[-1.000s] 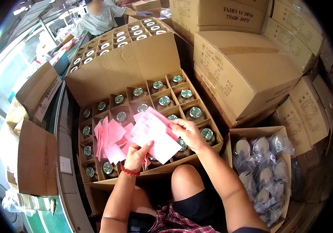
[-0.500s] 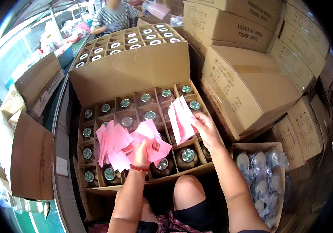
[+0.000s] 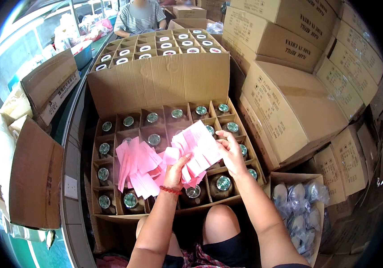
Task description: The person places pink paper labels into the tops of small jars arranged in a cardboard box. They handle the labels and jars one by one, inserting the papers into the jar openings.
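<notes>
Pink paper slips (image 3: 198,145) are fanned out in my left hand (image 3: 175,173), which is closed on their lower end with the thumb on top. At the right edge of that bundle, my right hand (image 3: 234,156) pinches the paper between thumb and fingers. More pink slips (image 3: 137,167) lie in a loose pile on the left, across the dividers. Beneath is an open carton (image 3: 160,82) with cardboard cells, each holding a rounded glass-like piece with a shiny silvery-green top (image 3: 223,182). The paper and my hands hide several middle cells.
Behind stands another divided carton (image 3: 133,42) with white ring-shaped tops; a person (image 3: 140,20) in a striped shirt is beyond it. Stacked cartons (image 3: 289,107) rise at right, above a box of plastic-wrapped round pieces (image 3: 298,196). A long workbench (image 3: 70,143) and open boxes line the left.
My right hand has brought its pink slips left and down against those in my left hand, forming one fanned bundle. The view has shifted slightly. The person behind has lowered an arm.
</notes>
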Tool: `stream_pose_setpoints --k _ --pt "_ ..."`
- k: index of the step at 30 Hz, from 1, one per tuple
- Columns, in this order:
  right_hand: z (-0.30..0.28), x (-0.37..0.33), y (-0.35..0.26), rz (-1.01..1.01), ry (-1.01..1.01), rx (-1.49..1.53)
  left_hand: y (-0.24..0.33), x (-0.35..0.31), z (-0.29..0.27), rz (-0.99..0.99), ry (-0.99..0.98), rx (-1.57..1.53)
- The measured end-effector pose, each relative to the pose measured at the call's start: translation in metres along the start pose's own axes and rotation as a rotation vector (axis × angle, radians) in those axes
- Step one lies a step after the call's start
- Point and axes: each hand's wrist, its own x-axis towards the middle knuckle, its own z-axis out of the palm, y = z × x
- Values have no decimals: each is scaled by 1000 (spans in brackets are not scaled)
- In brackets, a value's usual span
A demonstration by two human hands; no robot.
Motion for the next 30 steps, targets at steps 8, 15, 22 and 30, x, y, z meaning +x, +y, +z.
stream_pose_setpoints --k 8,15,22,30 --pt "28 -12 33 107 10 261 0 -1 8 303 -180 137" --pt "9 -2 4 -372 50 -743 5 -11 14 204 22 101" --pt "-11 15 -18 -427 23 -682 7 -3 11 194 75 59" --pt "-26 30 -14 -703 37 -1093 0 8 3 493 158 276"
